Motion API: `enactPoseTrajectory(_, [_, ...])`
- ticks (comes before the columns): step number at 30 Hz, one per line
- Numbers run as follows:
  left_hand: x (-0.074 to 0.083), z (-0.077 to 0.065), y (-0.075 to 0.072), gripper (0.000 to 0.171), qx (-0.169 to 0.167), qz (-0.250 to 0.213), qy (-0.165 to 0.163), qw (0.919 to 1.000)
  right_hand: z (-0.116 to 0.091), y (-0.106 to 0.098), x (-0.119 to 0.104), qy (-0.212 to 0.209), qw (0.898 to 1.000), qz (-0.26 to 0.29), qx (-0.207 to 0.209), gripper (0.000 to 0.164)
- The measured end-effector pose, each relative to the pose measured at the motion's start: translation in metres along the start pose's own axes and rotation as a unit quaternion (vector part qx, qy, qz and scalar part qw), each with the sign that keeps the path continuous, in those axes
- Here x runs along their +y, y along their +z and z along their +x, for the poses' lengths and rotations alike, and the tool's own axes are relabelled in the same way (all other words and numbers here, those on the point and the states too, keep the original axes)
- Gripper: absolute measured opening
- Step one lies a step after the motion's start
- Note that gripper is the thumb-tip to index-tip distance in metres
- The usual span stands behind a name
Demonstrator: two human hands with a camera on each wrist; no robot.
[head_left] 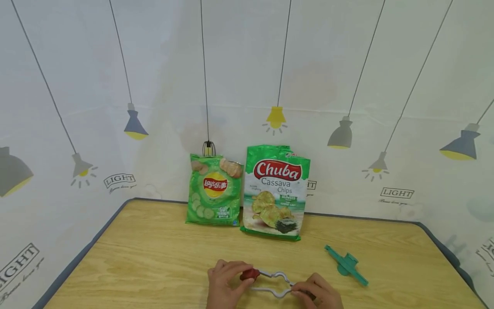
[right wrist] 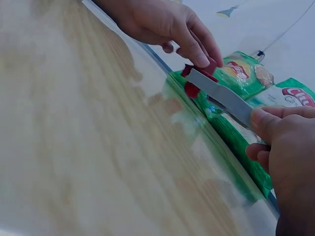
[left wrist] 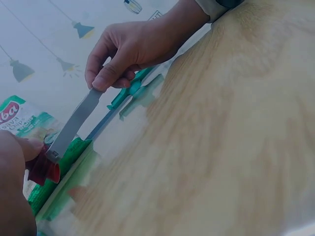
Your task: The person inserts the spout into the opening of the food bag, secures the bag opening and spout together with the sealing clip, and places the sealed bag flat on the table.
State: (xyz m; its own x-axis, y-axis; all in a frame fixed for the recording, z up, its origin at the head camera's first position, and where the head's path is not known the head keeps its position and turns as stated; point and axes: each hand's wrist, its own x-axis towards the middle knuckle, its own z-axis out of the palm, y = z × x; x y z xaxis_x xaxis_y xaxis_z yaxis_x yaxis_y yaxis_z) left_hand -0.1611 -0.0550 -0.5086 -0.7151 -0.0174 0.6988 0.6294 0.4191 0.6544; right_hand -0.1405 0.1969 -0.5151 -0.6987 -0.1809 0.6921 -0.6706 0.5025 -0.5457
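Observation:
My left hand [head_left: 225,285] pinches the dark red end piece [head_left: 250,274] of a grey tool [head_left: 265,273] with two wavy arms. At the tool's other end, the thumb and fingers of my right hand [head_left: 318,292] grip it near where the arms come together. At the left end the arms stand apart, and the lower one [head_left: 266,289] has its tip free of the red piece. In the left wrist view the grey arm [left wrist: 76,123] spans between both hands, raised above the table. Its exact kind is unclear.
A green Lay's bag [head_left: 214,193] and a Chuba cassava chips bag [head_left: 274,193] stand upright against the back wall. On the wooden table [head_left: 135,257], a teal clip-like piece with a round middle [head_left: 348,264] lies to the right. Lamp-printed fabric surrounds the table.

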Motion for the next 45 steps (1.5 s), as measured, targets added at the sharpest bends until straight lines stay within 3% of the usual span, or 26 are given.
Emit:
enactPoseTrajectory(3, [0.004,0.001,0.0,0.032,0.004,-0.01,-0.04,0.9991,0.002,-0.006,0.007,-0.005,1.0,-0.015,0.019,0.036])
enactPoseTrajectory(7, [0.005,0.001,-0.001,0.029,-0.009,-0.02,-0.062,0.9978,0.005,-0.015,0.017,0.008,0.997,-0.052,0.05,0.038])
enactPoseTrajectory(12, [0.003,0.0,-0.001,0.028,-0.074,-0.05,-0.06,0.9942,0.008,-0.026,0.027,0.075,0.989,-0.096,0.082,0.035])
enactPoseTrajectory(17, [0.002,0.0,-0.002,0.025,-0.136,-0.072,-0.066,0.9859,0.009,-0.03,0.031,0.138,0.979,-0.129,0.07,0.03])
enactPoseTrajectory(20, [0.001,0.001,-0.002,0.025,-0.155,-0.089,-0.051,0.9827,0.009,-0.029,0.031,0.151,0.977,-0.144,0.053,0.029])
enactPoseTrajectory(27, [-0.005,0.0,-0.001,0.028,-0.187,-0.129,0.05,0.9727,0.008,-0.03,0.032,0.174,0.972,-0.154,0.025,0.028])
enactPoseTrajectory(32, [-0.007,0.0,-0.001,0.028,-0.209,-0.109,0.046,0.9708,0.007,-0.031,0.035,0.182,0.971,-0.155,0.008,0.029])
enactPoseTrajectory(40, [-0.005,-0.002,-0.001,0.022,-0.215,-0.103,0.017,0.971,0.008,-0.031,0.035,0.163,0.976,-0.142,0.033,0.023])
enactPoseTrajectory(45, [-0.009,-0.001,0.003,0.03,-0.147,-0.084,0.089,0.9816,0.01,-0.03,0.028,0.154,0.976,-0.14,0.06,0.018])
